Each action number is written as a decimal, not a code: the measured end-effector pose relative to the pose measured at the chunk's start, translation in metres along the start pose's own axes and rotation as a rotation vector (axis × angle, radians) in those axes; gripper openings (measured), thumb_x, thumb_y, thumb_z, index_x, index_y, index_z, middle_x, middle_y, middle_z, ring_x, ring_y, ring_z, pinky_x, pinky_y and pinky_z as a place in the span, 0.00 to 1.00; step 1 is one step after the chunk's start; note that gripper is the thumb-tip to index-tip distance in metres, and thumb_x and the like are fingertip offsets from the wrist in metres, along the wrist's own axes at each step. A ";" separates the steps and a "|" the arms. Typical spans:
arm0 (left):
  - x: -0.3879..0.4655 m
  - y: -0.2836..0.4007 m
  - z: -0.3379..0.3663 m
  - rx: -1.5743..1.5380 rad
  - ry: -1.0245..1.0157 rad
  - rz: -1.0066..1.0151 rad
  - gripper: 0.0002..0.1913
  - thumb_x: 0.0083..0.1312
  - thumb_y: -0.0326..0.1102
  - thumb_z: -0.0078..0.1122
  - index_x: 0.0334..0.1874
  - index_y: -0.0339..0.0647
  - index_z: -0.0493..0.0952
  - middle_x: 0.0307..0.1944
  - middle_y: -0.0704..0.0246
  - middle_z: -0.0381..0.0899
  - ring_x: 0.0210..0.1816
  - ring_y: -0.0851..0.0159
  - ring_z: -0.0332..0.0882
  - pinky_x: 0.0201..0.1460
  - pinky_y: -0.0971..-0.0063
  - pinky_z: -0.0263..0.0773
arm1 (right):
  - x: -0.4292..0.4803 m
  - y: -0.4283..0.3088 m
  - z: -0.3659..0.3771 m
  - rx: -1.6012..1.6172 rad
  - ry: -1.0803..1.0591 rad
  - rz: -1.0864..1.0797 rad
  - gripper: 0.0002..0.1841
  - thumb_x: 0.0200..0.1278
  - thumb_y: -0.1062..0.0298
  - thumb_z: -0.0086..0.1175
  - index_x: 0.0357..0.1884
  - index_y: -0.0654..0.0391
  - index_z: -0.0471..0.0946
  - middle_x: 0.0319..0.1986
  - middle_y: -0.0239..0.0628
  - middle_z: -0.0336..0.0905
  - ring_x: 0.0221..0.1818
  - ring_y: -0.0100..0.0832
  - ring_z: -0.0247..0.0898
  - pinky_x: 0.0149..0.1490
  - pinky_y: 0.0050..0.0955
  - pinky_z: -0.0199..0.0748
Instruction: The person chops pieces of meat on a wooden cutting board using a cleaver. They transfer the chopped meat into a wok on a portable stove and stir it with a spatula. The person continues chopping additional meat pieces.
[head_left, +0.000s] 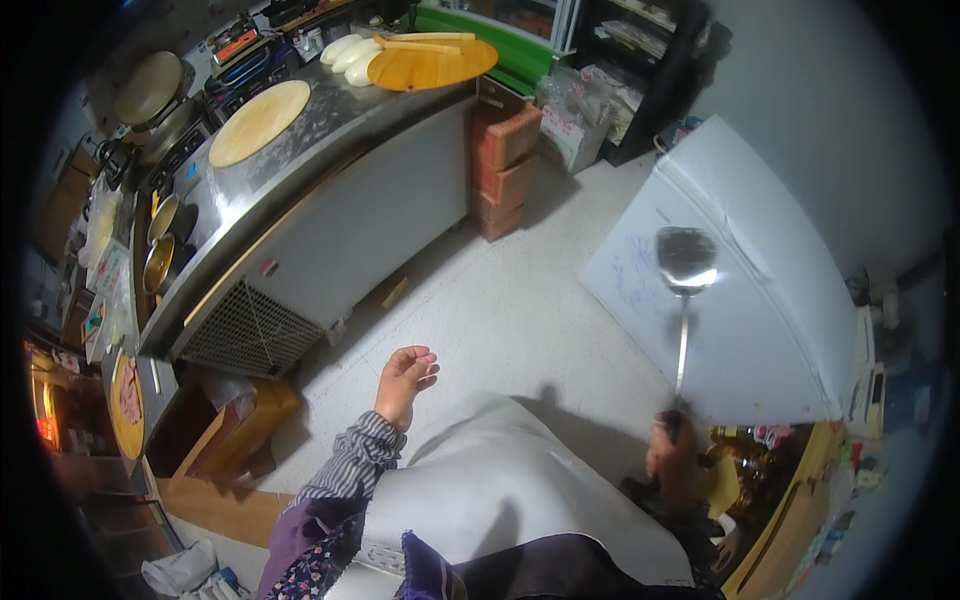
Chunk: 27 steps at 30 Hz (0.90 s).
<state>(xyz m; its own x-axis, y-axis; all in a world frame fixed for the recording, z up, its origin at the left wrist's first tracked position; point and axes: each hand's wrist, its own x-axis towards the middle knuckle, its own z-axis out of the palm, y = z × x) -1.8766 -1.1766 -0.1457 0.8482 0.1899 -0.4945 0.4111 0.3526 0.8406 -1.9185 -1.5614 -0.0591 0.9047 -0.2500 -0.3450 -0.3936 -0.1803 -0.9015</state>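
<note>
My right hand (667, 450) grips the dark handle of a metal wok spatula (682, 360). The spatula points away from me, its broad blade up in front of a white chest freezer (637, 300). My left hand (405, 386) hangs in front of a white apron (487, 480), fingers loosely curled and nothing visible in them. Below that hand lies the pale floor (480, 330). Part of my right hand and forearm is dim and blurred.
On the left, a steel worktop counter (315, 135) bears a round wooden board (260, 124), several dough pieces (351, 56) and a wooden lid (442, 64). Stacked cardboard boxes (506, 172) stand at the counter's far end. A brown box (240, 427) sits on the floor.
</note>
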 end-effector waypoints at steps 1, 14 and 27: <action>0.020 0.013 0.009 0.003 -0.003 0.044 0.10 0.70 0.32 0.53 0.51 0.40 0.71 0.44 0.69 0.78 0.44 0.68 0.77 0.52 0.71 0.72 | 0.022 -0.014 -0.004 -0.034 0.036 -0.015 0.09 0.63 0.74 0.50 0.45 0.59 0.69 0.14 0.28 0.63 0.08 0.21 0.56 0.14 0.23 0.53; 0.238 0.128 0.091 0.538 0.014 0.426 0.16 0.66 0.25 0.55 0.56 0.37 0.68 0.47 0.65 0.76 0.50 0.68 0.76 0.53 0.75 0.72 | 0.362 -0.139 0.066 0.455 -0.315 0.080 0.07 0.71 0.64 0.49 0.38 0.55 0.67 0.18 0.26 0.60 0.13 0.19 0.56 0.17 0.22 0.55; 0.446 0.217 0.195 0.846 -0.165 0.300 0.17 0.66 0.28 0.58 0.56 0.35 0.70 0.49 0.60 0.78 0.49 0.63 0.79 0.53 0.71 0.74 | 0.591 -0.229 0.122 0.424 -0.158 0.063 0.06 0.71 0.66 0.48 0.41 0.56 0.67 0.18 0.24 0.60 0.13 0.18 0.52 0.18 0.22 0.49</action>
<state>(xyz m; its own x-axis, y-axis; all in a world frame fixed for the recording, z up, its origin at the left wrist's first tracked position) -1.3441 -1.1936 -0.1405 0.9693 0.0086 -0.2458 0.2181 -0.4920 0.8428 -1.2734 -1.5518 -0.0888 0.9079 -0.0941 -0.4086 -0.3767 0.2447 -0.8934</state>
